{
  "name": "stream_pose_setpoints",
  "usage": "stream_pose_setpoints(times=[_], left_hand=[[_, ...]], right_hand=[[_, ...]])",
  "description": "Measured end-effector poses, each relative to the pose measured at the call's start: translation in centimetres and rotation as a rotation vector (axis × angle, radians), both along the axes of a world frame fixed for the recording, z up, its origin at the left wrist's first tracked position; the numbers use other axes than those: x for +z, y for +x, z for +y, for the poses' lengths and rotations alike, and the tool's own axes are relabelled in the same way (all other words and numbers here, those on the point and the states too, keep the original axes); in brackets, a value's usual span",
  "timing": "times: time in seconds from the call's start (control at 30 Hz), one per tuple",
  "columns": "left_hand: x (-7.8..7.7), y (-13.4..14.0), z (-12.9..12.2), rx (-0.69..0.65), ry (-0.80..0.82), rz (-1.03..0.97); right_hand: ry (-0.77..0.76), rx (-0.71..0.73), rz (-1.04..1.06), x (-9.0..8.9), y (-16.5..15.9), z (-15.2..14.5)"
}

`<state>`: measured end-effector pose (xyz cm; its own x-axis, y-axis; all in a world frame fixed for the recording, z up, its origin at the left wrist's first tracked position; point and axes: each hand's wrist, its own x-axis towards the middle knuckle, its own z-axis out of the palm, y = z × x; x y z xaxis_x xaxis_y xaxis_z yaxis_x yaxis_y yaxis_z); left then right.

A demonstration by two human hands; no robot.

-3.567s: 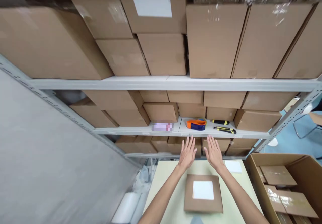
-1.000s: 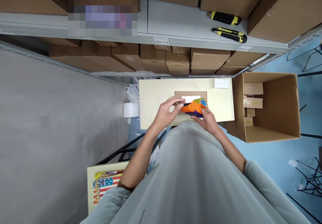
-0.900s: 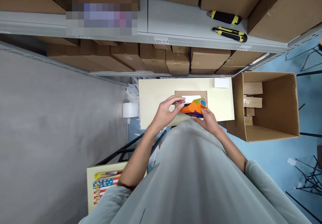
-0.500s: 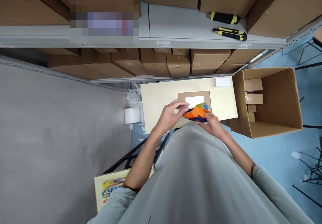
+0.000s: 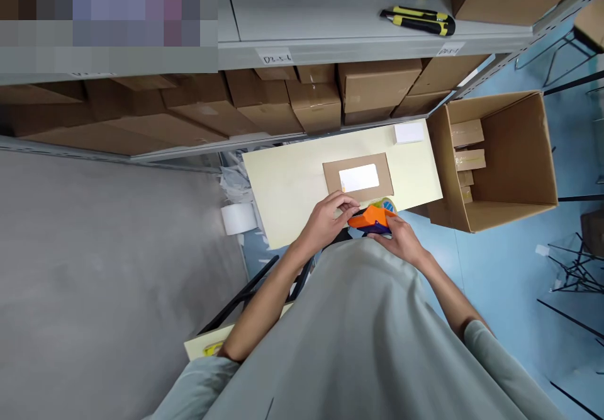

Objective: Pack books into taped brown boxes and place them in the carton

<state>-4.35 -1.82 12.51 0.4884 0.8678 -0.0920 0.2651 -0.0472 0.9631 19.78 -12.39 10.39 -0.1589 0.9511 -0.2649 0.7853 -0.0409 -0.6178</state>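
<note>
My right hand (image 5: 401,238) is closed around an orange and dark blue tape dispenser (image 5: 370,218), holding it just above the table's near edge. A roll of yellowish tape (image 5: 387,205) shows at the dispenser's far right end. My left hand (image 5: 329,220) is at the dispenser's left end, its thumb and fingers pinched together; what lies between them is too small to make out. Beyond the hands, a flat brown cardboard box (image 5: 333,173) with a white label (image 5: 359,178) lies on the cream table (image 5: 283,184).
A small white box (image 5: 408,133) sits at the table's back right. To the right stands a large open carton (image 5: 514,155) with several small boxes inside. Shelves with cartons (image 5: 377,86) run above the table, and two utility knives (image 5: 418,21) lie on one. A white roll (image 5: 238,218) is at left.
My view has shifted and turned slightly. Both hands and the dispenser have drawn back toward my body from the cardboard box, so more of the box shows. The grips look the same.
</note>
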Motion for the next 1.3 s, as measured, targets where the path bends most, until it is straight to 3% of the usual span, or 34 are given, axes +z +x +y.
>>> stream_pose_setpoints(times=[0.2, 0.3, 0.5, 0.67, 0.8, 0.93, 1.07, 1.17, 1.3], left_hand=[[1.4, 2.7, -1.9, 0.04, 0.002, 0.037], [1.3, 4.9, -3.2, 0.117, -0.031, 0.062], [-1.5, 8.9, -4.6, 0.26, -0.111, 0.073], [-4.1, 8.4, -4.9, 0.479, -0.15, 0.054], [-7.7, 9.2, -6.7, 0.512, -0.196, 0.038], [-13.1, 11.8, -9.6, 0.597, -0.262, -0.032], [-18.4, 14.3, -11.5, 0.79, -0.356, -0.066], [-21.5, 15.4, -11.5, 0.902, -0.382, -0.069], [-24.2, 16.4, -10.0, 1.053, -0.301, -0.077]], right_hand=[[-0.033, 0.034, 0.07, -0.2, 3.1, -0.5], [-0.075, 0.08, 0.09, -0.6, 5.2, -0.4], [-0.261, 0.15, 0.066, -2.1, 11.5, -0.5], [-0.342, 0.201, 0.005, -3.8, 18.1, -1.0], [-0.326, 0.326, -0.086, -6.0, 21.5, 0.0], [-0.252, 0.421, -0.335, -9.0, 23.2, 2.5], [-0.195, 0.514, -0.492, -12.1, 23.8, 4.7], [-0.189, 0.538, -0.557, -13.9, 23.5, 5.8], [-0.193, 0.535, -0.576, -15.6, 22.1, 7.0]])
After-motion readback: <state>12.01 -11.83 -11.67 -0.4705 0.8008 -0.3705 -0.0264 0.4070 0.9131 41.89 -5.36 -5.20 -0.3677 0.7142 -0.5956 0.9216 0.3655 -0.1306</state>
